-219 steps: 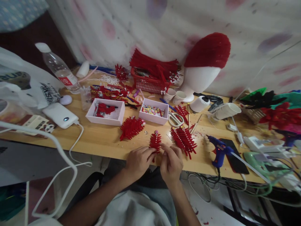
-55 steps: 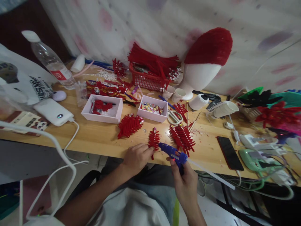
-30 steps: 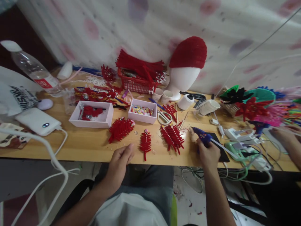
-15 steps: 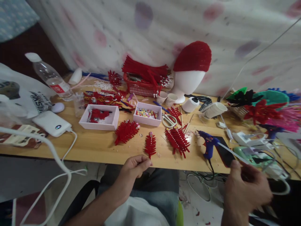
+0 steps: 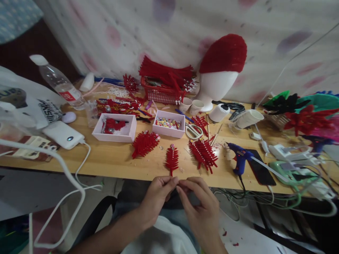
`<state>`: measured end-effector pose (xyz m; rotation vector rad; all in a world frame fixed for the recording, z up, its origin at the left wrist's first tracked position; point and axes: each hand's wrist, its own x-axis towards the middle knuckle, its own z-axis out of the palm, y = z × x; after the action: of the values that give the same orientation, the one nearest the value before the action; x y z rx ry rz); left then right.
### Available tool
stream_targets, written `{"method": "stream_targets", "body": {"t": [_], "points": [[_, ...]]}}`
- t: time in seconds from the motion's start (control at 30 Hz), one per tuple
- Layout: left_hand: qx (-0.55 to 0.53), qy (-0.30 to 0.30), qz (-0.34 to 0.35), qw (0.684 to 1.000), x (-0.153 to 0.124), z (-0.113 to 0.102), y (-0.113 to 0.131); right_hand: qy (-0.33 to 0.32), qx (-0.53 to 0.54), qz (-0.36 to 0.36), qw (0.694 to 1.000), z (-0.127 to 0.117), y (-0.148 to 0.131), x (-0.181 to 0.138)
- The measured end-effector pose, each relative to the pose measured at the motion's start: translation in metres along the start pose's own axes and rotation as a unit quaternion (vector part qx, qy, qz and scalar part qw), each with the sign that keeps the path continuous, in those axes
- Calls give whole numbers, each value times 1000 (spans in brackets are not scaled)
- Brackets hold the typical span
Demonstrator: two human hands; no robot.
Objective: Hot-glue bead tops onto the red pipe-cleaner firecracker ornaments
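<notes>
My left hand [image 5: 159, 198] and my right hand [image 5: 200, 201] meet at the table's front edge, fingertips pinched together. Whatever lies between the fingertips is too small or hidden to make out. Just beyond them a red fuzzy leaf-shaped piece [image 5: 172, 160] lies flat, with a row of pearly beads and a round charm at its far end. Its stem points toward my fingers; I cannot tell whether they touch it. Similar red pieces [image 5: 144, 144] are piled to the left, and more beaded red pieces [image 5: 203, 155] lie to the right.
A blue glue gun [image 5: 240, 158] rests beside a dark phone [image 5: 261, 167] at right. White-handled scissors [image 5: 194, 131], a box of charms [image 5: 169, 132], another pale box [image 5: 113, 135], a red basket [image 5: 161, 96] and a capped head form [image 5: 218, 83] stand behind. Cables hang off the right edge.
My right hand has come left from beside the glue gun and joined my left hand. The glue gun stays on the table. The view has shifted slightly.
</notes>
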<state>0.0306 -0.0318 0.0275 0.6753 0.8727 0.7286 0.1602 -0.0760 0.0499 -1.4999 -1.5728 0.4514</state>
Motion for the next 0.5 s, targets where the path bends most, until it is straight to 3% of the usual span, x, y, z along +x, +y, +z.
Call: {"method": "stream_targets", "body": {"t": [0.2,0.33,0.4,0.5], "points": [[48,46,44,997,7,-2,1,31,-32,-55,997,9,-1,9],[183,49,137,972,15,-12,6,18,-31,-53,998,14,3,22],[303,74,221,924,19,-22,6,33,-38,-55,997,18,13,30],[478,132,362,790,27,-38,4,66,-78,-85,991,27,35,40]]}}
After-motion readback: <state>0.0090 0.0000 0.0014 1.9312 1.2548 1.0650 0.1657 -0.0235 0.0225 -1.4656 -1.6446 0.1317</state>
